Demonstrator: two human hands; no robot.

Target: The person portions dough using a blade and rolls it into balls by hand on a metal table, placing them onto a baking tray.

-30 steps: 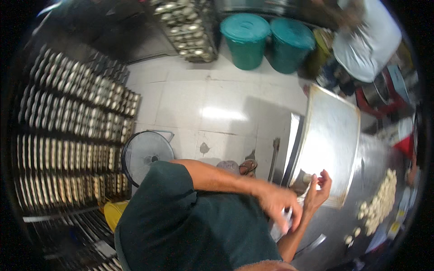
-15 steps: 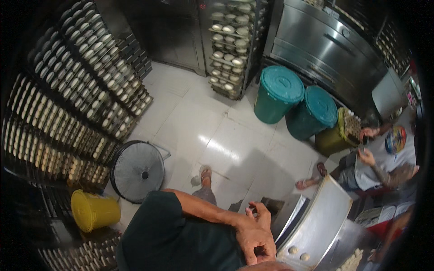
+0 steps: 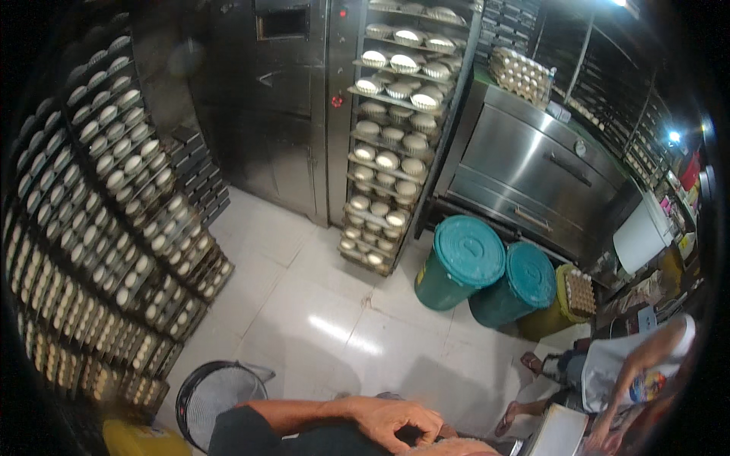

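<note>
My left hand [image 3: 399, 424] is low in the picture, its forearm coming across from a dark sleeve [image 3: 243, 432]. The fingers curl round with the thumb into a loop about a dark gap. Whether anything sits in them is hidden. Right beside it, a patch of skin at the lower edge [image 3: 460, 447] seems to belong to my right arm or hand; its fingers do not show. To the right of my hands is the pale edge of a work surface [image 3: 559, 432].
Racks with rows of pale dough pieces [image 3: 129, 205] stand left; another rack of filled moulds [image 3: 395, 144] stands ahead. A steel oven [image 3: 532, 167], lidded green bins [image 3: 469, 254], an egg tray [image 3: 580, 294], a round fan [image 3: 220, 399] and a yellow bucket [image 3: 141, 439] surround the tiled floor. Another person [image 3: 616, 372] leans at right.
My view has tipped upward, so the oven and racks show more fully and my hands sit lower. My left hand's raised fingers have curled in. The person at right has bent toward the work surface.
</note>
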